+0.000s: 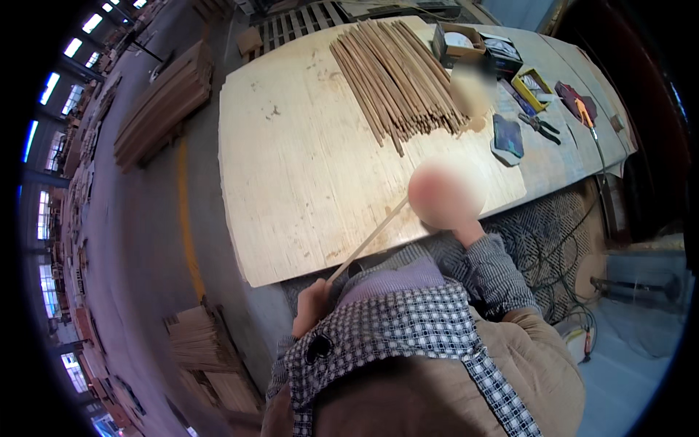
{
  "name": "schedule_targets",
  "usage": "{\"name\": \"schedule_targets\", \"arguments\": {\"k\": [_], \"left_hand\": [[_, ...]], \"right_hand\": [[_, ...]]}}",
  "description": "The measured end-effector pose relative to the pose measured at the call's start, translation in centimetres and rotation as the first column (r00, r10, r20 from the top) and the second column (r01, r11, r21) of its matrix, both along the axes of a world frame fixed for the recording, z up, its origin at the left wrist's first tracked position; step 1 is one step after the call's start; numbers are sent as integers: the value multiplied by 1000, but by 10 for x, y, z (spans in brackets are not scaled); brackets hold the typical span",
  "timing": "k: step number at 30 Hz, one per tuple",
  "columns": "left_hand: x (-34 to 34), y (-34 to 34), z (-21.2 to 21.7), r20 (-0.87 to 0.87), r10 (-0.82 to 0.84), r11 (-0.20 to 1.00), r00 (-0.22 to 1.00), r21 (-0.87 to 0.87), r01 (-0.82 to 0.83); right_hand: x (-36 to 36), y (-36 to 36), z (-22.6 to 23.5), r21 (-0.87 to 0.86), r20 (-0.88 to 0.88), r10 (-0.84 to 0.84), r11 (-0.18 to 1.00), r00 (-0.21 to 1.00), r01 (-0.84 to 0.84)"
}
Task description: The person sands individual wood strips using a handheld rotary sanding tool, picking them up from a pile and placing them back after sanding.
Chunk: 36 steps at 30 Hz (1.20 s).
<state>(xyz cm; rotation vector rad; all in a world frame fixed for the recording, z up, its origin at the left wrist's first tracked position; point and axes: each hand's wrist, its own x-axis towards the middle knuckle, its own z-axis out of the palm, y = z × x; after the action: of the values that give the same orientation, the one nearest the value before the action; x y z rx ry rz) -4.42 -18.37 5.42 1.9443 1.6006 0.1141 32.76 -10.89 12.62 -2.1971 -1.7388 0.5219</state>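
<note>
My left hand [313, 304] is closed around the near end of a thin wooden stick [371, 237], down by my chest at the table's front edge. The stick slants up and to the right over the plywood table top [291, 160]. Its far end meets my right hand [445, 195], which is a blurred patch above my checked sleeve, so its fingers do not show. A big pile of similar thin sticks [393, 76] lies fanned out at the far side of the table.
To the right of the pile are a cardboard box [459, 42], a yellow tray [534, 87], pliers [540, 125] and a blue-green pad [507, 138]. Stacked boards [164, 102] lie on the floor at the left, more wood [207, 357] at the lower left, and cables [561, 240] at the right.
</note>
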Motion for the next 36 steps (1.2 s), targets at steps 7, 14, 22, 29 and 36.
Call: {"name": "schedule_targets", "arguments": {"k": [7, 14, 22, 29, 36], "left_hand": [[-33, -6, -22, 29, 519, 839, 854, 178, -515], [-28, 87, -7, -102, 625, 741, 774, 391, -547], [-27, 214, -27, -38, 630, 681, 775, 507, -529], [-5, 279, -28, -251, 492, 767, 833, 578, -278], [133, 314, -17, 181, 101, 908, 978, 386, -166]], "right_hand": [[61, -11, -122, 277, 84, -92, 959, 992, 66], [22, -5, -109, 273, 1, 50, 961, 999, -49], [18, -3, -122, 205, 93, 28, 978, 995, -47], [19, -3, -111, 130, 157, -29, 992, 987, 9], [18, -5, -108, 139, 189, -45, 990, 981, 19]]}}
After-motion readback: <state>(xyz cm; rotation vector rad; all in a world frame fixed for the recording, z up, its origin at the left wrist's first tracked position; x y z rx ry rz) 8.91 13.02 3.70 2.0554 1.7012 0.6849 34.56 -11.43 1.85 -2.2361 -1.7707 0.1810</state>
